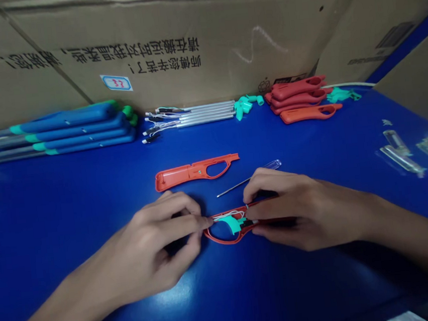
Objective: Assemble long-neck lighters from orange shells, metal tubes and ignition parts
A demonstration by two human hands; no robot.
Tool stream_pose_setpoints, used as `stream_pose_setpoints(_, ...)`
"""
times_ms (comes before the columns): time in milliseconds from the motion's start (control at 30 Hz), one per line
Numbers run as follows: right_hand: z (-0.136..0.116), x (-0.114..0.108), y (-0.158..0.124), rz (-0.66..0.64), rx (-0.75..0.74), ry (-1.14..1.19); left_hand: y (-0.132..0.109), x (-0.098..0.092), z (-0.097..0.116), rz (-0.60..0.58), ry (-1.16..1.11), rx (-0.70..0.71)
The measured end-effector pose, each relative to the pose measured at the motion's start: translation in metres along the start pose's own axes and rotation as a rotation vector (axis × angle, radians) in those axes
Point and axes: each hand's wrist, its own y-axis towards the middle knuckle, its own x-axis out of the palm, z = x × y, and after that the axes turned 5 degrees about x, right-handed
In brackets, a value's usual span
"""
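Observation:
Both hands work over an orange plastic handle shell (230,229) lying low on the blue table, with a teal trigger piece (230,224) and thin white wires (229,214) inside it. My right hand (302,212) grips the shell's front end, hiding that part. My left hand (142,243) pinches the white wires at the shell's finger loop between thumb and fingertips. Just above my right fingers lies a thin steel needle with a clear plastic sleeve (249,178). A matching empty orange shell half (194,173) rests above my left hand.
Along the back of the blue table (226,290) are stacked blue-and-teal tube handles (63,132), metal tubes with wires (189,115), teal fittings (244,106) and orange shells (298,97). Clear packets (400,152) lie right. A cardboard box (150,50) stands behind.

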Motion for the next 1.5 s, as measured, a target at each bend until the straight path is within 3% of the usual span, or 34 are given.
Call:
stream_pose_setpoints(300, -0.003, -0.015, -0.002, 0.039, 0.053, 0.052, 0.000, 0.000, -0.001, 0.001, -0.010, -0.001)
stream_pose_setpoints(467, -0.006, -0.027, -0.004, -0.015, 0.125, -0.075, 0.000, 0.000, 0.000, 0.010, -0.013, 0.002)
stream_pose_setpoints(767, -0.004, -0.026, -0.006, -0.125, 0.216, -0.079, 0.000, -0.001, 0.000, 0.008, -0.007, 0.001)
stream_pose_setpoints(1500, 0.010, -0.026, -0.007, -0.051, 0.289, -0.048, 0.000, -0.002, 0.000, 0.001, 0.012, -0.017)
